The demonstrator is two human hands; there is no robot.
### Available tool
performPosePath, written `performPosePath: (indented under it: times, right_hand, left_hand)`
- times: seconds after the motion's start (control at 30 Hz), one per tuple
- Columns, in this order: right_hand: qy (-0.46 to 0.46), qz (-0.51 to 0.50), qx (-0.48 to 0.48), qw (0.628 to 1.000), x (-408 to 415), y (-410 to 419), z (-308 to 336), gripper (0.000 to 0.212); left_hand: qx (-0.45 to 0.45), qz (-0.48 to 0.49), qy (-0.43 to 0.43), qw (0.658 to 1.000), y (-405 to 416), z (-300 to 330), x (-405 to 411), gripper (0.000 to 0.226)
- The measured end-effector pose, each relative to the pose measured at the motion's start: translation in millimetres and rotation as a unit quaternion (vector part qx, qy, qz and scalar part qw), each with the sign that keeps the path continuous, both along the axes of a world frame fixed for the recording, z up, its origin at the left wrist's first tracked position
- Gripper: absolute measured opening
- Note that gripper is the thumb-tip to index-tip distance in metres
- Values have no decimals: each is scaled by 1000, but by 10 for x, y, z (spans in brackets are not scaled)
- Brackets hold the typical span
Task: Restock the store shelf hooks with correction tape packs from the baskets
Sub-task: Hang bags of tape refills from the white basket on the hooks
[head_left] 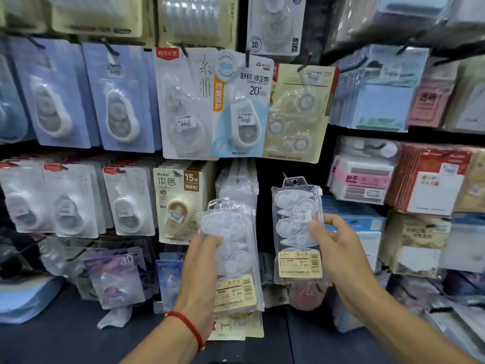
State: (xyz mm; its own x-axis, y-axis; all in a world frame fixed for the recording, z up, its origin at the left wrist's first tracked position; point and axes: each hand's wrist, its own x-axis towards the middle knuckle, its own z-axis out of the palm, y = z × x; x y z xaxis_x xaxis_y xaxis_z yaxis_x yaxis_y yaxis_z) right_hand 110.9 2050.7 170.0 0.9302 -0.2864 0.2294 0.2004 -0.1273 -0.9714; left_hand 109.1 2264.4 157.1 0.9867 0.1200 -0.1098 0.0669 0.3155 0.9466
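The right hand's fingers [319, 228] pinch one clear pack [298, 227], held upright with its hang hole on top. The left hand [203, 261] grips a stack of packs [233, 248]. The right hand is nearer the dark gap above, where a hook probably waits.

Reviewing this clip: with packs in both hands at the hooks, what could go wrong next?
1. The left hand grips a stack of clear packs by one side only; the loose ones may fan out and slip.
2. The right hand pinches the single pack mid-body, so its small hang hole may miss a hook.
3. Crowded hanging packs, like the blue 20 pack, could get knocked off.
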Motion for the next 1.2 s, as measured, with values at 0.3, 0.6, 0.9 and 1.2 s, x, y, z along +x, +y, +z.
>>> performPosePath:
  times: [0.3,0.6,0.9,1.2]
  right_hand:
    - [7,29,70,997,-41,26,139,20]
    - [36,-29,-79,996,-37,-33,130,33]
    - [-23,91,-235,967,-122,221,-59,22]
    - [-22,63,-133,989,-133,180,-108,13]
  left_hand:
    - [-15,19,-45,999,-17,23,36,28]
    - [-8,29,-81,996,-51,51,8,26]
    - [-35,-16,-66,997,-240,-63,69,34]
    - [-48,-28,-58,997,-306,-81,93,41]
